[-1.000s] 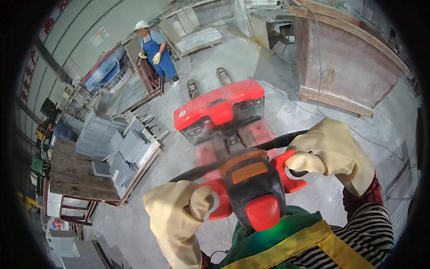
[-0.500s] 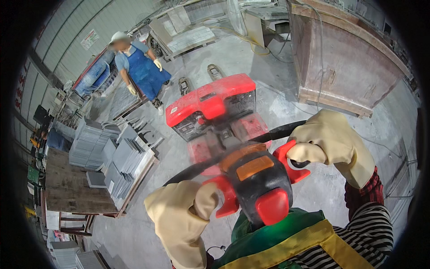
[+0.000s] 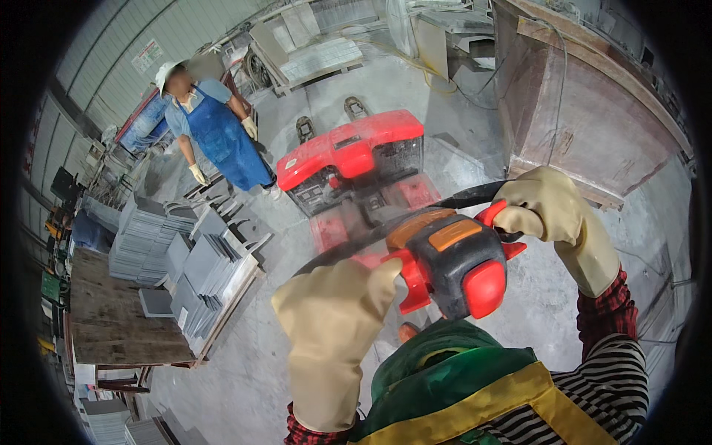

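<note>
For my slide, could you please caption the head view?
Gloved left hand and right hand hold the handle of a red machine, a blue-aproned co-worker beyond.

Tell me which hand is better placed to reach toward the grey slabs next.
Probably the left hand: it grips the handle on the same side as the grey slabs, so it looks nearer. The right hand holds the handle's other side, farther from them.

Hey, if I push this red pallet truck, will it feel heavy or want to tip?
The red pallet truck will probably feel heavy, given its bulky shape. It seems unlikely to tip, since its forks lie low along the floor. Its thick handle, held by the left hand and right hand, probably won't flex.
</note>
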`<state>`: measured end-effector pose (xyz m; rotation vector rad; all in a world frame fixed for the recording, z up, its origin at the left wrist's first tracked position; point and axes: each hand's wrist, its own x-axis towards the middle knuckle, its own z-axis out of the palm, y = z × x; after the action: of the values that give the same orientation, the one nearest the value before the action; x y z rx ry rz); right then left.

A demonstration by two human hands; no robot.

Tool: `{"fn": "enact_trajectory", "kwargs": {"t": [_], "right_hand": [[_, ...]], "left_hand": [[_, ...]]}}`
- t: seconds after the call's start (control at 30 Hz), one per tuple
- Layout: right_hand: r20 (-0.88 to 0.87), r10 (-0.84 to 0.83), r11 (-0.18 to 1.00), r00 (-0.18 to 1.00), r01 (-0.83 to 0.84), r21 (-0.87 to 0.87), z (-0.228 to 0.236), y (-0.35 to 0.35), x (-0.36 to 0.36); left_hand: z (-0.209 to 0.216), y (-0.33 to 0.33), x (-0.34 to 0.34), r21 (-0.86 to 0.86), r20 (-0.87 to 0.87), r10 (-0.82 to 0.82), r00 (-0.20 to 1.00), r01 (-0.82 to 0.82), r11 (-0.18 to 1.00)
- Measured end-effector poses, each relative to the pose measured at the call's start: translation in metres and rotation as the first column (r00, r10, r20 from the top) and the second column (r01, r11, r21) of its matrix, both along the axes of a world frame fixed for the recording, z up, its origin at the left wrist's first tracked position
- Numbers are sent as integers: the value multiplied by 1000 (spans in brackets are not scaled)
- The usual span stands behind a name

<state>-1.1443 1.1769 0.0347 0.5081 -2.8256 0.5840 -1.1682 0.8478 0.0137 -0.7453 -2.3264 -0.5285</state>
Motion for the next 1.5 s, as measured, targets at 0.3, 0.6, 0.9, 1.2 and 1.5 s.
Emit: {"fn": "enact_trajectory", "kwargs": {"t": [0.3,0.6,0.9,1.2,1.5], "right_hand": [[-36,36,999,999,-36,6,-8,22,-82],[-9,108,992,994,-107,71,-8,57,-180],[25,101,992,995,-103,78,-11,46,-259],[-84,81,992,993,-72,106,-18,28,-324],[-105,95,995,990,-95,3,-23,18,-393]], "left_hand": [[-10,29,-75,-65,2,64,998,-63,996],[-11,55,-147,-65,62,124,990,-120,991],[-5,48,-220,-5,142,136,980,-137,991],[-11,31,-295,34,137,105,985,-111,993],[-12,19,-371,20,93,90,992,-92,996]]}}
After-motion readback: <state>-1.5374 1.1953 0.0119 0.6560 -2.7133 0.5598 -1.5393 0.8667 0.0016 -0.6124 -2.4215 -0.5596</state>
